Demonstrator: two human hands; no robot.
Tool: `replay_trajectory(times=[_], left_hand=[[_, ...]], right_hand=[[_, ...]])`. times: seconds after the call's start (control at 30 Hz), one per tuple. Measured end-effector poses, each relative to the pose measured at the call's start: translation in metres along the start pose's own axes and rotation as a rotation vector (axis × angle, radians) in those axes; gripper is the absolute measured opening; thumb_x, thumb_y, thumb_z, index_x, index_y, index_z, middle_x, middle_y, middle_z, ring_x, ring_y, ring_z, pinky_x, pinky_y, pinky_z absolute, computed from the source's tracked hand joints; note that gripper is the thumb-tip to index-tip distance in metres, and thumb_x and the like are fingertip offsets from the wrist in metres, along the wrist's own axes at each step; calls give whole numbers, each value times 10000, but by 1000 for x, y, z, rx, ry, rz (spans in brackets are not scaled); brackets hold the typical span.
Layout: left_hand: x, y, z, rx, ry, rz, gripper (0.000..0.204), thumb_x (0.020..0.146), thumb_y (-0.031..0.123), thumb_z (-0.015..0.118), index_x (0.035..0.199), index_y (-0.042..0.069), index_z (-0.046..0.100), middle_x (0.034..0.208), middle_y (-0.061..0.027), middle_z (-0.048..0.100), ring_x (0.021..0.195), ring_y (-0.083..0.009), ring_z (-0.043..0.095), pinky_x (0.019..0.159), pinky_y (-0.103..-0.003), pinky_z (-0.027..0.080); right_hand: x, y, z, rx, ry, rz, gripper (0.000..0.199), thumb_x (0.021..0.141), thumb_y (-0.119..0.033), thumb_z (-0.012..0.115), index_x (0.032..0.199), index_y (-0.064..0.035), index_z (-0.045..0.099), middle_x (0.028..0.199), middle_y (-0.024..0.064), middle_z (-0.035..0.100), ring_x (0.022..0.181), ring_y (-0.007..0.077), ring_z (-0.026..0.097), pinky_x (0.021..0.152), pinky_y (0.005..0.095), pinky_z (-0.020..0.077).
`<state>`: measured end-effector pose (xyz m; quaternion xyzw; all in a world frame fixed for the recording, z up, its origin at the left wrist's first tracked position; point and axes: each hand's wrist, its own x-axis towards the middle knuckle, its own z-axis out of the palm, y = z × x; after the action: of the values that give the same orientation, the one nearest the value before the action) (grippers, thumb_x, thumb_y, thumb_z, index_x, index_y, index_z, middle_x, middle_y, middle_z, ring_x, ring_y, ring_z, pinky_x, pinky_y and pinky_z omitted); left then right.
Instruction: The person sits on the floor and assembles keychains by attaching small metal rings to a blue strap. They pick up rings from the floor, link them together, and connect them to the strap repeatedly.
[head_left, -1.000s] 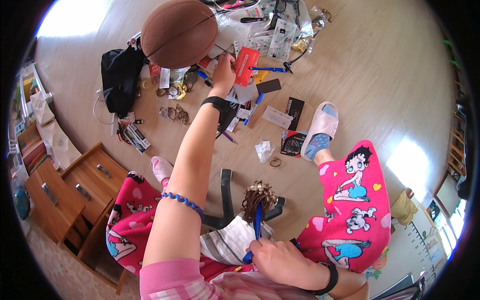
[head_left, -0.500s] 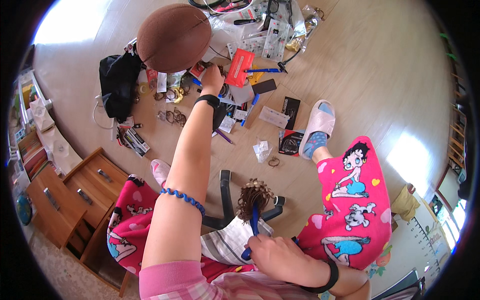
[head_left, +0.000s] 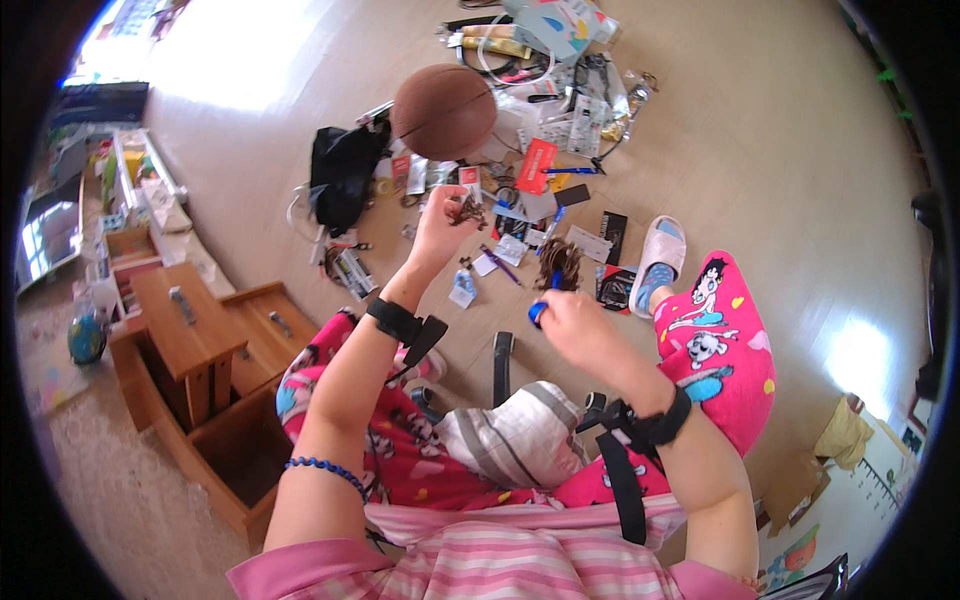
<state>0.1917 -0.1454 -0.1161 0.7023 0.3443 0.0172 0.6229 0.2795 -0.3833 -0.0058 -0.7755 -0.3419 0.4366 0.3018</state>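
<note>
My left hand [head_left: 440,228] is raised over the floor clutter, its fingers closed on a small dark brown tangle that looks like hair ties [head_left: 466,208]. My right hand [head_left: 578,328] is lifted in front of my knee and grips a blue pen-like stick [head_left: 541,311]. A brown bunch of elastic bands [head_left: 560,263] sits at the stick's top end, just above the hand. Both wrists wear black straps. A striped grey cloth [head_left: 520,438] lies on my lap.
A brown basketball [head_left: 443,110], a black bag [head_left: 340,178], a red card [head_left: 537,165] and several packets, pens and cables lie scattered on the wooden floor ahead. Wooden drawers [head_left: 190,335] stand at my left. My slippered foot [head_left: 658,252] rests at the right.
My left hand drew back from the red card in the pile and now holds a small dark tangle. My right hand rose from my lap with the blue stick and brown bunch.
</note>
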Motion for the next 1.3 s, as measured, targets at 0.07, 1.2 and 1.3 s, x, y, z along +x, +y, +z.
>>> replay_trajectory(times=[0.07, 1.2, 1.3], left_hand=[[-38, 33, -14, 144, -18, -41, 423, 786, -33, 651, 1160, 53, 474, 882, -46, 611, 788, -110, 581, 684, -250, 470], [-150, 91, -10, -84, -150, 176, 626, 781, -184, 539, 1353, 56, 456, 1040, -95, 639, 937, -149, 651, 831, -270, 505], [-151, 93, -11, 13, -109, 257, 661, 747, -194, 544, 1350, 67, 471, 943, -98, 644, 892, -141, 653, 799, -269, 505]], right_hand=[[7, -4, 1, 88, -20, -36, 316, 883, -219, 465, 785, 49, 601, 771, 269, 622, 796, 424, 625, 726, 496, 483], [23, -46, 28, 1091, -349, 433, 152, 923, -209, 599, 950, -59, 585, 693, -59, 518, 471, 4, 305, 415, 178, 212], [22, -47, 24, 1215, -452, 460, 161, 932, -225, 582, 971, -69, 576, 664, -83, 448, 475, 10, 281, 418, 177, 212]])
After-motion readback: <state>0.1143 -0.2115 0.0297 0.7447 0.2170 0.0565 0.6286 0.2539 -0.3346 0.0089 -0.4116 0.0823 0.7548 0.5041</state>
